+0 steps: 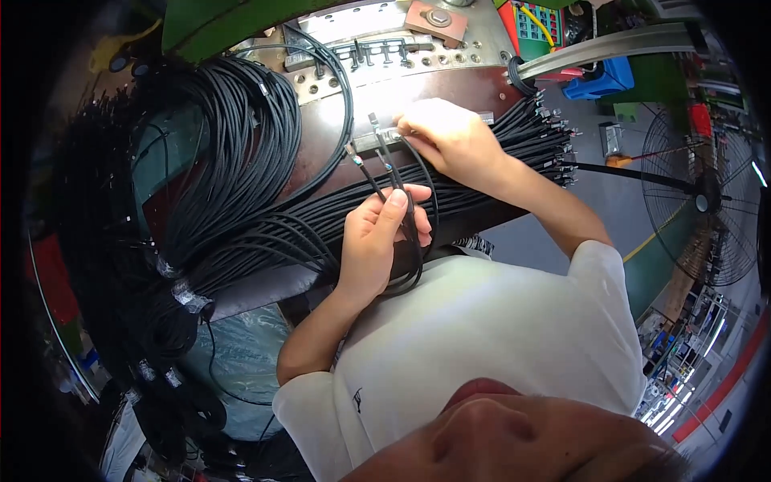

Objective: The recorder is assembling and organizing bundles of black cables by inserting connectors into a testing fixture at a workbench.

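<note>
My left hand (376,234) is closed around black cables (393,170). Their stripped ends with small metal terminals point up and away from me, and the cables loop down below the hand. My right hand (456,143) is pinched above a flat metal bar (376,140) on the dark brown bench top. A black cable (423,167) curves down from its fingertips toward the loop by my left hand; the cable's tip is hidden by the fingers. Under both hands lies a long bundle of black cables (506,178), its metal-tipped ends fanned out at the right.
Coiled black cables (261,132) cover the bench's left side, with taped bundles (191,297) hanging nearer me. A drilled metal machine plate (474,55) with a bolted copper-coloured block (438,22) stands behind. At right are a blue plastic object (602,80) and a fan (703,201).
</note>
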`<act>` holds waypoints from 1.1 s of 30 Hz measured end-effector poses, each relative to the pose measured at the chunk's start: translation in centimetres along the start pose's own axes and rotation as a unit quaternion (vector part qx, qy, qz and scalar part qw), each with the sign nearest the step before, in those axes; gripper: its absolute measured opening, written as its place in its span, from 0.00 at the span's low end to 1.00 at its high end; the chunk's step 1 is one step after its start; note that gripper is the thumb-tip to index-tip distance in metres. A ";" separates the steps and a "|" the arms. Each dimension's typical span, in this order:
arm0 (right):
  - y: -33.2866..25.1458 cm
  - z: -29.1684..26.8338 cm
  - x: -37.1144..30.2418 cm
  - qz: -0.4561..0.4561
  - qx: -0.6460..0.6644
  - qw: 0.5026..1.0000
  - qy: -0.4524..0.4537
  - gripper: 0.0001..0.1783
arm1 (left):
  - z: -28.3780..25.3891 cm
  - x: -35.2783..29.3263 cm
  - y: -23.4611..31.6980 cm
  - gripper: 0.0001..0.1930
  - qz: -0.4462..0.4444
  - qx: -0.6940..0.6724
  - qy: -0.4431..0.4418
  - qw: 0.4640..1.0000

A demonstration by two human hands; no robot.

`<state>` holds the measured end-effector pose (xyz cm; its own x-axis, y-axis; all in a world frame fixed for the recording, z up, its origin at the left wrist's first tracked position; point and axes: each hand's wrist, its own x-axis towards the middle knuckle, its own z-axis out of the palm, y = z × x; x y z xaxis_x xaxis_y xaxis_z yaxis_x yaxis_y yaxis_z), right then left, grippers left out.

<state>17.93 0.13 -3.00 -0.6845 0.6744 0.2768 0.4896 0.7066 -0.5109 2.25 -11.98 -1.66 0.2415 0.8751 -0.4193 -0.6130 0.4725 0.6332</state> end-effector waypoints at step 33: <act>0.1 -2.8 -1.4 -0.160 -0.004 0.984 0.082 0.11 | 2.0 2.4 2.0 0.21 -0.130 0.030 -0.136 0.982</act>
<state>20.46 -0.18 -1.16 -0.7084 0.4429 0.5495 0.2691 0.8893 -0.3699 3.06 -8.73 -0.10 0.5811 0.7157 -0.3874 -0.4608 0.6817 0.5683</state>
